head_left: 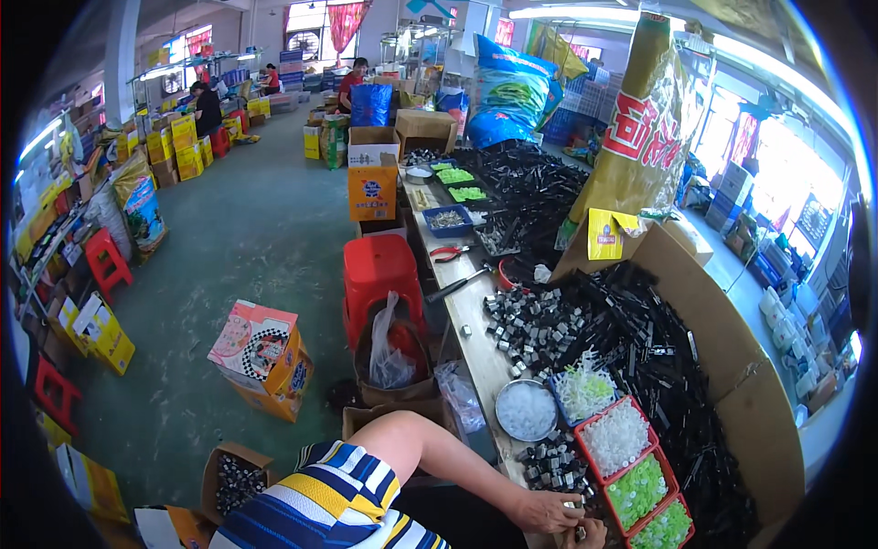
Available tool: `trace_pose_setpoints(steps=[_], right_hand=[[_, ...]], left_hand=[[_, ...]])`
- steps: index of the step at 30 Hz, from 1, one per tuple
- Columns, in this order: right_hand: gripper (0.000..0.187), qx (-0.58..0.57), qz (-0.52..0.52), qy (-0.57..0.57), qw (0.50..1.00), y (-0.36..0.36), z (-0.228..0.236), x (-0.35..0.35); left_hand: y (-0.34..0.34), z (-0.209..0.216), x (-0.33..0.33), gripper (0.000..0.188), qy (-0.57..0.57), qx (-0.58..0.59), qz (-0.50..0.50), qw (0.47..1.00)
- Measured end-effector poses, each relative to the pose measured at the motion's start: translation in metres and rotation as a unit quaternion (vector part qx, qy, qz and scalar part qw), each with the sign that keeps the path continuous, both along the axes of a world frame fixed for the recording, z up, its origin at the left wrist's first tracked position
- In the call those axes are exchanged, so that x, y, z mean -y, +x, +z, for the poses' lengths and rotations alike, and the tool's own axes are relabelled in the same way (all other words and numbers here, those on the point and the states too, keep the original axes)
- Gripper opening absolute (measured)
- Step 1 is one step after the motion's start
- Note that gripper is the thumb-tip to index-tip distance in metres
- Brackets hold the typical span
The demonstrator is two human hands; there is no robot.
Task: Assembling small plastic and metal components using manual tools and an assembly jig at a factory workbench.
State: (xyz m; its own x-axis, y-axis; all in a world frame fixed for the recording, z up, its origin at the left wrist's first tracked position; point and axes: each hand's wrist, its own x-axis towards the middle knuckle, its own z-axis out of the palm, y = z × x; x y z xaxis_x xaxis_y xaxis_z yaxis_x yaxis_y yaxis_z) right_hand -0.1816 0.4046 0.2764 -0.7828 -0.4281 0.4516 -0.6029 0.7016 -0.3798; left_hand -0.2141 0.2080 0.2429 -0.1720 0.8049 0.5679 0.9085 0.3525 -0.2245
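My left hand [543, 511] is at the lower edge of the view, over the front of the workbench, its fingers closed on a small silver metal part [572, 504]. Close against it, my right hand [587, 534] is partly cut off by the frame; its fingers are pinched at the same spot, and what they grip is too small to make out. Just beyond the hands lies a heap of small silver-and-black metal pieces [556, 462]. To the right stand red trays of bright green plastic bits [637, 492] and clear plastic bits [616, 437].
A round metal bowl [500, 423] of white bits and a blue tray [560, 403] sit farther along. Black strips [672, 393] pile up against a cardboard wall [732, 366]. Pliers [450, 252] lie on the bench [476, 343]. A red stool [382, 274] and boxes [274, 366] stand left; other people work far off.
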Motion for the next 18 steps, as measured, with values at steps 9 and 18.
trace_pose_setpoints(steps=[9, 18], right_hand=[[0.019, 0.033, 0.004, -0.033, 0.999, 0.011, 0.037, 0.012], [0.033, 0.062, -0.266, 0.082, 0.959, 0.071, 0.078, -0.068]], left_hand=[[0.003, -0.011, -0.003, 0.023, 0.054, -0.014, 0.016, 0.998], [0.019, -0.015, -0.023, 0.020, 0.030, 0.113, 0.042, 0.992]])
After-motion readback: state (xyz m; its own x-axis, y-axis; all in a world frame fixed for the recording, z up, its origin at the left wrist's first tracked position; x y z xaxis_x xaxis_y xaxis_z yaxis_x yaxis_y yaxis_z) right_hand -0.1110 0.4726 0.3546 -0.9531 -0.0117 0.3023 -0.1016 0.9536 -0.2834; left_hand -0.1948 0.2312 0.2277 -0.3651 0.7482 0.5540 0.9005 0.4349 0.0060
